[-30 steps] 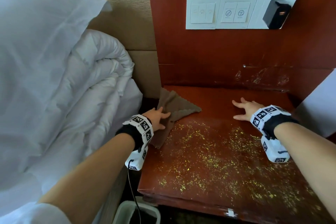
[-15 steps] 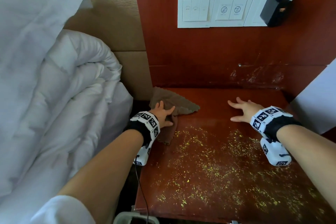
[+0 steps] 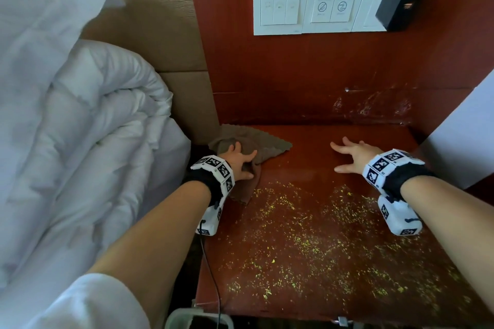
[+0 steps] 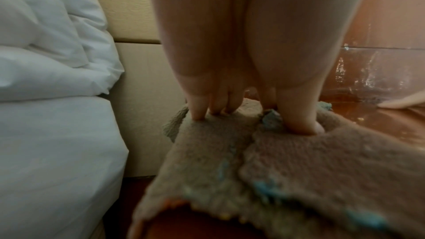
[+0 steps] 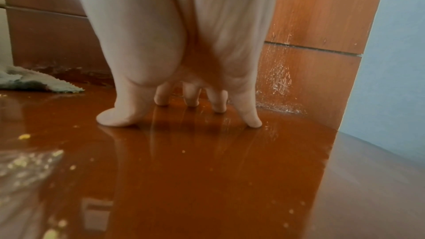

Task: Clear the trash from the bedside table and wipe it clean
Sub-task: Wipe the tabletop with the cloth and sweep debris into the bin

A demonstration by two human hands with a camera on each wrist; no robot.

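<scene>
Crumbs [image 3: 315, 243] could scatter off the bedside table [image 3: 307, 157] past what looks like a bin [image 3: 197, 319] if the left hand [image 3: 238, 161], fingers pressed into the brown cloth [image 3: 267, 141], sweeps fast while the right hand [image 3: 352, 155] rests flat, holding nothing.

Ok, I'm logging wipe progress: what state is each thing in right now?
cloth: bunched at the table's back left corner, under the left hand
right hand: fingers spread, touching bare tabletop
bedside table: back strip clean, front littered
yellow crumbs: unswept
bin: below the front edge
</scene>
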